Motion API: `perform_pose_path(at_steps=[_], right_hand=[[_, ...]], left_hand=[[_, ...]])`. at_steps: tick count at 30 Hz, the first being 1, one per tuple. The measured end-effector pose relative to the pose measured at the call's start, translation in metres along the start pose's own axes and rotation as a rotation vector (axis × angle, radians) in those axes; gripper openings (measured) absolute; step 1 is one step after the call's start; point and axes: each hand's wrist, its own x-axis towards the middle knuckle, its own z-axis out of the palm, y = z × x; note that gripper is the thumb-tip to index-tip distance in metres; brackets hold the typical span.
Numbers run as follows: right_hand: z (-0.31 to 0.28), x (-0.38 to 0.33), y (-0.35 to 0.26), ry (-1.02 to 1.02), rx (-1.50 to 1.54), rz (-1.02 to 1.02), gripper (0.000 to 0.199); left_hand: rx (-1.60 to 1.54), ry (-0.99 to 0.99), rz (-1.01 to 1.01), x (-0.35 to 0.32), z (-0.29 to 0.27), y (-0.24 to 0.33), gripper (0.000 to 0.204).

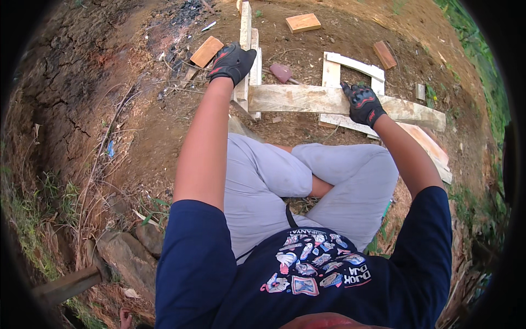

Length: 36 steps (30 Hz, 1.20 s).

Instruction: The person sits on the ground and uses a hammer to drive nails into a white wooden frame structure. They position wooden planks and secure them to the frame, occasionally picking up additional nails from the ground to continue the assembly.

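My left hand (234,63), in a black glove with red marks, is closed on an upright pale wooden board (245,24) that stands among other narrow pieces. From the foot of these pieces a long wooden plank (298,99) runs to the right, its left end against them. Gloved the same way, my right hand (363,104) grips this plank right of its middle; its fingertips are partly hidden behind the wood. Beyond the plank lies a reddish-brown tool (281,73) with a short handle, its exact kind unclear. White wooden pieces (331,72), one curved, lie under and behind the plank.
Orange-brown wood blocks (303,23) lie scattered on the bare soil, one block (206,51) near my left hand. More boards (424,141) lie by my right forearm. Rocks (127,262) and a wooden beam (68,285) are at lower left, near another person's hand (125,318).
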Motion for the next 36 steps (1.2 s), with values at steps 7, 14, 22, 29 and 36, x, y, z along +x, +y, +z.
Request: perform_pose_path(at_steps=[7,14,22,29,36], right_hand=[[0.006,-0.003,0.000,0.031,0.010,-0.008,0.071],[0.000,-0.005,0.004,0.040,0.018,-0.017,0.069],[-0.001,-0.010,0.002,0.061,0.005,-0.029,0.066],[-0.004,-0.008,0.002,0.121,-0.013,-0.063,0.066],[-0.005,-0.008,0.004,0.073,0.035,-0.073,0.065]], left_hand=[[0.003,-0.056,-0.022,-0.003,-0.006,0.006,0.073],[-0.003,0.045,0.021,-0.001,0.003,0.004,0.062],[0.041,-0.067,0.002,0.004,-0.003,-0.002,0.066],[0.007,-0.086,-0.026,0.010,-0.004,-0.020,0.072],[0.040,-0.061,-0.026,0.010,-0.002,-0.016,0.073]])
